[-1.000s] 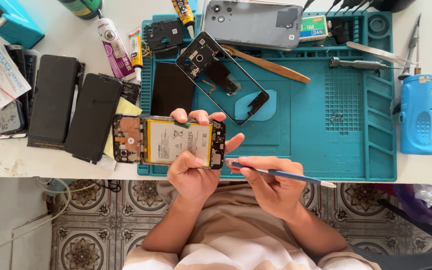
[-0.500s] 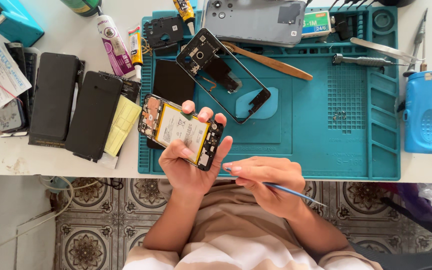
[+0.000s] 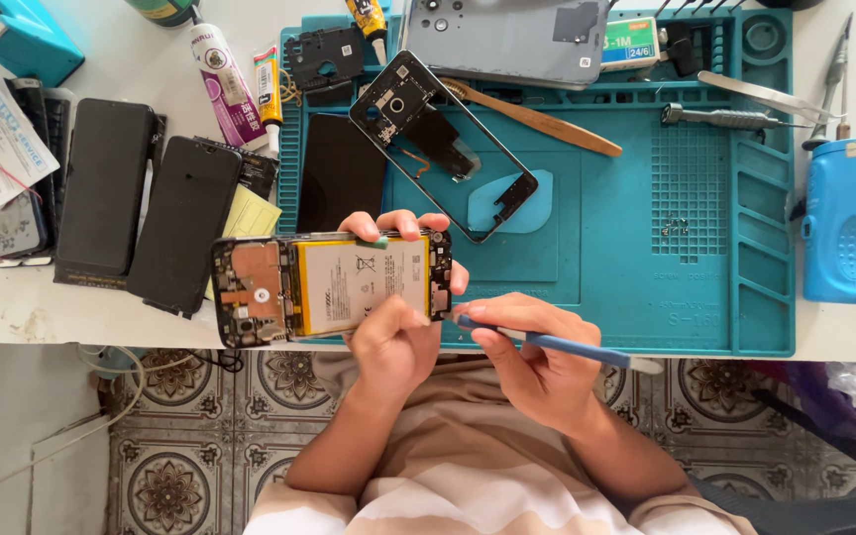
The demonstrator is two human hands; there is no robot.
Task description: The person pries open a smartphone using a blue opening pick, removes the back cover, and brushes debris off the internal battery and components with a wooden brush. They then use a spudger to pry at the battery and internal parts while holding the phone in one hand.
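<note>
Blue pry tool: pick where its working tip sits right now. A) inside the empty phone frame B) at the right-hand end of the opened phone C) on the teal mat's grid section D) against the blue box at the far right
B: the right hand holds the blue pry tool with its tip at the right-hand end of the opened phone, which the left hand grips.

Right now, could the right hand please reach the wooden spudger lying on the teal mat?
Probably yes: the right hand already holds a blue pry tool, but the mat between it and the wooden spudger lies bare, so nothing blocks the way.
</note>
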